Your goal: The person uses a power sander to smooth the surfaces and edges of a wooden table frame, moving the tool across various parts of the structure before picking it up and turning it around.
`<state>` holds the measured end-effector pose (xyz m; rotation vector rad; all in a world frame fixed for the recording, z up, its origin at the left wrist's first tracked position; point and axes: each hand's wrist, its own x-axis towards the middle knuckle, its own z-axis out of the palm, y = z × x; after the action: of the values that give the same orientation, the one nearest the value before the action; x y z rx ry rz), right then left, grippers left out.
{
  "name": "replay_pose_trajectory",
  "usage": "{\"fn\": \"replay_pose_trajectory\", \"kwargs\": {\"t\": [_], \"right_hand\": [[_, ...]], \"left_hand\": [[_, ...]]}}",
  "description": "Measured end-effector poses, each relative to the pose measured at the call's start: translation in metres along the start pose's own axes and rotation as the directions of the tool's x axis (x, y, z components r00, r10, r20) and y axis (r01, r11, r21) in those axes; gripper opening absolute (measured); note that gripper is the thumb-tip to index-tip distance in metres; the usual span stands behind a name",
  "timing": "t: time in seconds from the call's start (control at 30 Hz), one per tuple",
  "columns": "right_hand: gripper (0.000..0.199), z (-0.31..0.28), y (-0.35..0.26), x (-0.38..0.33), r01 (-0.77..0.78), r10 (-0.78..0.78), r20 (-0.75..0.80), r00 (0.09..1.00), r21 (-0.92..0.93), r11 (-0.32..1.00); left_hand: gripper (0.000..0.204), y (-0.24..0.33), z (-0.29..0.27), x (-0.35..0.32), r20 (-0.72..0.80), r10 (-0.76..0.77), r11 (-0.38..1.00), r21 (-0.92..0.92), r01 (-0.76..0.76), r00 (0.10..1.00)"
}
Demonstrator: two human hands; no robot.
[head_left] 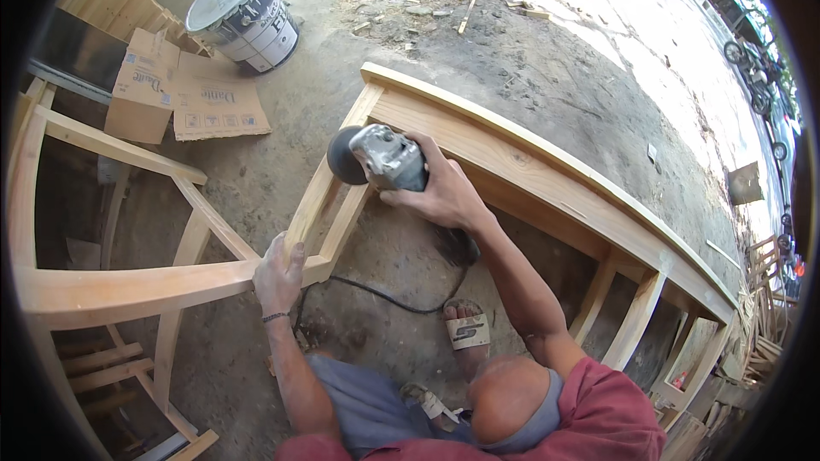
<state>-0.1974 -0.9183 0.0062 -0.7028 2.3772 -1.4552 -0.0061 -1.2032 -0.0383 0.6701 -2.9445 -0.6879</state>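
In my right hand (pixel 444 183) is an angle grinder (pixel 389 158), my fingers wrapped round its body. Its round disc (pixel 344 155) lies against or very close to the side rail (pixel 314 205) of a pale wooden frame; I cannot tell if it touches. My left hand (pixel 278 277) grips the lower end of that rail, fingers closed round the wood, beside a curved wooden piece (pixel 137 288). A wide plank (pixel 512 158) with a raised edge runs from the rail's far end toward the right. A black cord (pixel 384 297) trails on the ground below the grinder.
A metal bucket (pixel 256 30) with a lid stands at the far left, beside a flattened cardboard box (pixel 218 98). More wooden framing (pixel 192 239) fills the left side. Upright slats (pixel 636 320) stand at right, near a pile of wood scraps (pixel 763 341). Motorcycles (pixel 756 81) are parked beyond.
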Motion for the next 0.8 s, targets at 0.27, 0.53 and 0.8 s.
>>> {"fn": "replay_pose_trajectory", "kwargs": {"t": [0.27, 0.53, 0.8], "right_hand": [[0.113, 0.015, 0.025, -0.058, -0.235, 0.258, 0.086, 0.962, 0.738, 0.633], [0.097, -0.029, -0.049, -0.089, -0.411, 0.447, -0.057, 0.893, 0.301, 0.860], [0.088, -0.048, -0.093, -0.043, -0.531, 0.530, -0.153, 0.834, 0.037, 0.846]], "left_hand": [[0.051, 0.029, 0.004, 0.035, -0.014, 0.027, 0.999, -0.034, -0.028, 1.000], [0.058, 0.093, 0.030, 0.116, 0.089, -0.302, 0.952, -0.014, 0.305, 0.949], [0.054, 0.090, 0.028, 0.118, 0.116, -0.263, 0.965, 0.047, 0.259, 0.958]]}}
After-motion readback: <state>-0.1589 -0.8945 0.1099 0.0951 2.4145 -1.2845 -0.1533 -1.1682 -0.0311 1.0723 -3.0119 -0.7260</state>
